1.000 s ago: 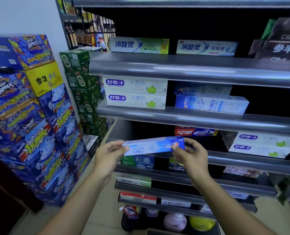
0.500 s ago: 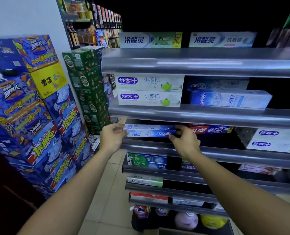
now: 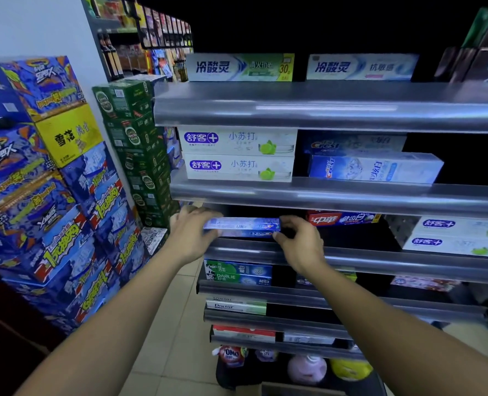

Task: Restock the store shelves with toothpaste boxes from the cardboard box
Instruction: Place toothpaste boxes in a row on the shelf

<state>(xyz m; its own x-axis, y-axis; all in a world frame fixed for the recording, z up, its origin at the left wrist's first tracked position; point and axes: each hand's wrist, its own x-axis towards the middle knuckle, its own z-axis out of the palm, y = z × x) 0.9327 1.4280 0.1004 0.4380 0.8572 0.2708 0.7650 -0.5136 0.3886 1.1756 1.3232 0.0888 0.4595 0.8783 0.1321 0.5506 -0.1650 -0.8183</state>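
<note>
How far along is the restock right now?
Done: another blue box already lies under the blue toothpaste box on the third shelf. In hand: left hand and right hand grip its ends, seating it on top. Left: letting go; bare shelf remains beside the red box. The cardboard box's contents aren't visible.

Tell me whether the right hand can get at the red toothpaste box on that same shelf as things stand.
Probably yes. The red toothpaste box lies just right of the right hand with an open gap between them, but that hand would first have to let go of the blue toothpaste box.
</note>
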